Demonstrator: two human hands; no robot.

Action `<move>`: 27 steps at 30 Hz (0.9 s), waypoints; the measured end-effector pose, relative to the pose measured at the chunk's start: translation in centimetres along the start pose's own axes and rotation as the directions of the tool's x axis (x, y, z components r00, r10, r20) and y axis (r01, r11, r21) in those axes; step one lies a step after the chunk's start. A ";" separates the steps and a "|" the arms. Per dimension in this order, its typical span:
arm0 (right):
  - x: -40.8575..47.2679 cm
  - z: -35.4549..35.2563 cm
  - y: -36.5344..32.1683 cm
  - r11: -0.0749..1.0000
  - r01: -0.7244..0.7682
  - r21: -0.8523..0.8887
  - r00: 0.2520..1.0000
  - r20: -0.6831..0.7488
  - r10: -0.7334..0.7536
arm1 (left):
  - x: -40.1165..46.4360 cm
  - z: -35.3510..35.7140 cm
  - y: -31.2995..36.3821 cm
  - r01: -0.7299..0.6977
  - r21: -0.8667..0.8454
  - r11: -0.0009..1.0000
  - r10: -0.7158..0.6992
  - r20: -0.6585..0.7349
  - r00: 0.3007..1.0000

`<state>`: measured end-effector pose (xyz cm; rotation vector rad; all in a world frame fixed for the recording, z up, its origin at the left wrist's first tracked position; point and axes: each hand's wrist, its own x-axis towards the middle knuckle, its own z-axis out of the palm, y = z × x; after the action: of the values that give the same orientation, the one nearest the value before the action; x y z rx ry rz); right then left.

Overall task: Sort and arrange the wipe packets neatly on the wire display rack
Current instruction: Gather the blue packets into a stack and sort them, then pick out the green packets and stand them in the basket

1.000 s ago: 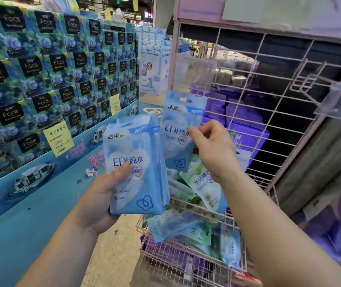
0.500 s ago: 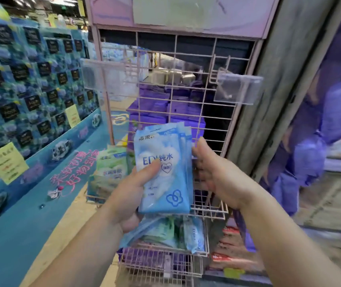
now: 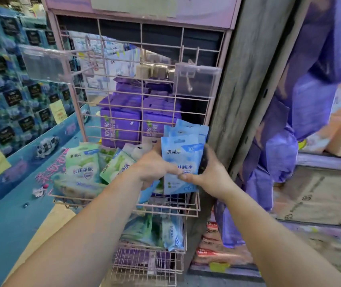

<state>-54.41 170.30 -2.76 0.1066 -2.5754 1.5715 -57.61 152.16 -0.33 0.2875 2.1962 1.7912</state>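
Both hands (image 3: 183, 172) apparently clamped on upright blue wipe packets (image 3: 183, 160) between them.

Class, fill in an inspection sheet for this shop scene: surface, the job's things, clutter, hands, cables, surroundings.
Surface: pink wire display rack with an upper basket and a lower basket.
Job's things: stack of blue wipe packets upright at the upper basket's right end; green wipe packets leaning at its left.
Clutter: mixed packets jumbled in the lower basket.
Hands: left hand and right hand both have a grip on the blue stack.
Cables: nothing seen.
Surroundings: purple packs behind the rack; boxed tissue display at left.
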 end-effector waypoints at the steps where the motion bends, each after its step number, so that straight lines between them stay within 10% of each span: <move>1: 0.2 0.4 0.4 1.000 -0.023 -0.004 0.999 0.025 0.024 | 0.3 -0.2 -0.2 0.024 0.009 1.000 -0.024 0.004 1.000; 14: 0.8 1.0 2.3 0.956 -0.081 -0.282 0.995 0.036 0.095 | 1.2 0.5 -1.5 -0.032 0.235 0.972 0.008 0.102 0.995; 23: 0.2 3.3 1.1 0.985 -0.138 -0.105 0.990 -0.033 0.135 | 1.0 1.5 -1.0 -0.015 0.132 0.991 0.005 0.077 0.997; 27: -1.6 3.0 1.5 0.984 -0.179 0.004 0.981 -0.077 0.179 | -0.6 1.9 -0.1 -0.004 0.056 0.998 0.011 -0.138 0.990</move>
<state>-53.18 168.32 -5.61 -0.1880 -2.5902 1.5947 -56.33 153.70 -0.70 0.1884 2.3451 1.8068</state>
